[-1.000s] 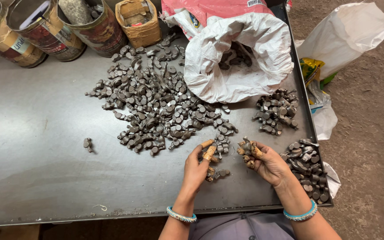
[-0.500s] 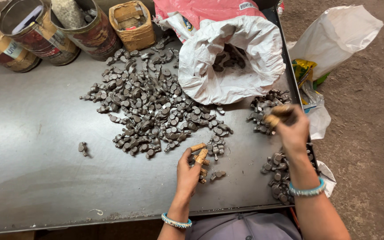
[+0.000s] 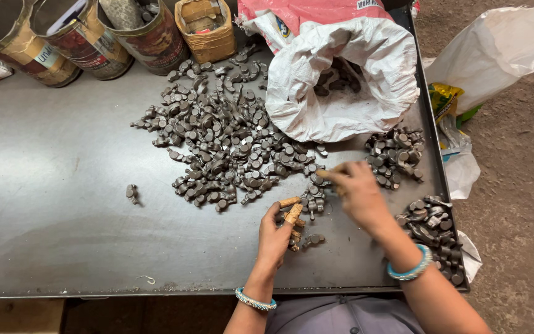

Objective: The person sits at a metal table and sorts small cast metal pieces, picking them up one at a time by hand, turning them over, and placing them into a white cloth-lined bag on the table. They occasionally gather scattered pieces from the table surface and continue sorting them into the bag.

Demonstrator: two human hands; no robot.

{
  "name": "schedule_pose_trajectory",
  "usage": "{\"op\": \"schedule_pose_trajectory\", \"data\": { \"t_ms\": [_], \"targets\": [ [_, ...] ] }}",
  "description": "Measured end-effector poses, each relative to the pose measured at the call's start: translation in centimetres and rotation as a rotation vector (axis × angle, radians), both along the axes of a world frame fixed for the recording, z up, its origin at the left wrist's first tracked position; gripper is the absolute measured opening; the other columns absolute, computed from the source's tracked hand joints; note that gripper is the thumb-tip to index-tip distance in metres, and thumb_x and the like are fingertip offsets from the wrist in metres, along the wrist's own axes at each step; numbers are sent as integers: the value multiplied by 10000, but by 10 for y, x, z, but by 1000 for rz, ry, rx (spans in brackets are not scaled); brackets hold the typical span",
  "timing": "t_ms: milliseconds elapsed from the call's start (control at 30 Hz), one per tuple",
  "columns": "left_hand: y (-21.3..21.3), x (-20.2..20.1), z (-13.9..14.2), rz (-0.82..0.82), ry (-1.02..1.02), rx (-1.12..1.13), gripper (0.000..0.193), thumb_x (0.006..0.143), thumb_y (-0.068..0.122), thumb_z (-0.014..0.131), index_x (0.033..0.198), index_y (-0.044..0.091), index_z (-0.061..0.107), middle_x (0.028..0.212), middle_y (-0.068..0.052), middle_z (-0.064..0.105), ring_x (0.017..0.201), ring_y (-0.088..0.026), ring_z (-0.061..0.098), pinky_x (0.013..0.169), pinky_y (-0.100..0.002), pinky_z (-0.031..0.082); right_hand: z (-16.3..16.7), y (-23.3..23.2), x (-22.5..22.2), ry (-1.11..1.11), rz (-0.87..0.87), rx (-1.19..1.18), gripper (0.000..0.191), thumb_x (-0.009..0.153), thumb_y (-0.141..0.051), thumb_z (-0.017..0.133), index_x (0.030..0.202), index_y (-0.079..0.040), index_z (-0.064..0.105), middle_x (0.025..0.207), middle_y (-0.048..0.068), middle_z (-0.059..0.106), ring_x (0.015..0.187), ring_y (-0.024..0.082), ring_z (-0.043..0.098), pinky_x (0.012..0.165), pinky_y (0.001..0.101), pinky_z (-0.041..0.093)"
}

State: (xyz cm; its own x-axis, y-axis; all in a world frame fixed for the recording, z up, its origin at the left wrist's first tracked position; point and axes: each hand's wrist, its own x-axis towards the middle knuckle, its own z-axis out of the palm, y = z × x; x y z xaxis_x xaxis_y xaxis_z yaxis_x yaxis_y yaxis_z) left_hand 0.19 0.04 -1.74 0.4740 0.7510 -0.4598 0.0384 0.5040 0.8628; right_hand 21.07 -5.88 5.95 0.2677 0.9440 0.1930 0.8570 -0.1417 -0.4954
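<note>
Head view: two hands sorting small dark metal parts on a grey steel table (image 3: 63,204).

Biggest is the white sack (image 3: 341,80), mouth open, lying at the table's far right with a pink bag (image 3: 316,12) behind it; round tins (image 3: 81,37) with torn paper labels and a taped tan box (image 3: 205,28) line the far edge. From the large heap of parts (image 3: 224,148), the right hand (image 3: 356,192) pinches one piece at its near edge. The left hand (image 3: 276,232) grips taped-finger pieces, a few parts beneath.
</note>
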Motion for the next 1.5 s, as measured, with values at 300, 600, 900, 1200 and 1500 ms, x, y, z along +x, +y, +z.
{"op": "schedule_pose_trajectory", "data": {
  "t_ms": [300, 600, 900, 1200, 1500],
  "targets": [
    [0, -10, 4, 31, 28, -19, 364, 922, 41, 617, 1284, 12, 634, 887, -76, 750, 606, -88, 624, 477, -241, 455, -6, -20, -15, -18, -111, -115, 472, 754, -58, 764, 1195, -225, 747, 1038, 65, 613, 1062, 295, 528, 974, 406, 466],
    [0, -1, 3, 15, -107, -12, 350, 944, 29, 618, 1293, 8, 634, 913, -86, 725, 679, -75, 662, 526, -237, 493, -13, -53, -8, -73, -88, -116, 503, 605, 18, 792, 1092, -87, 723, 1064, 79, 650, 1077, 336, 534, 963, 431, 470],
    [0, -9, 14, -8, -6, -79, 298, 947, 72, 621, 1236, 30, 675, 843, -105, 743, 545, -87, 579, 443, -236, 411, -78, -72, 30, 1379, -265, 113, 343, 868, -50, 806, 1179, 41, 695, 1022, 125, 724, 867, 175, 678, 739, 309, 581],
    [-1, -6, 14, -7, -8, -99, 310, 941, 90, 620, 1246, 49, 657, 845, -90, 748, 577, -82, 603, 448, -237, 438, -75, -83, 35, 1889, -257, 84, 445, 882, -128, 734, 1280, 52, 650, 1171, 180, 739, 933, 227, 718, 789, 359, 590],
    [0, -6, 15, -14, 9, -101, 314, 947, 106, 631, 1253, 40, 660, 839, -92, 743, 557, -77, 578, 433, -241, 437, -74, -83, 35, 1977, -201, 105, 487, 831, -160, 793, 1281, -6, 685, 1075, 101, 742, 949, 182, 710, 766, 338, 589]
  ]
}}
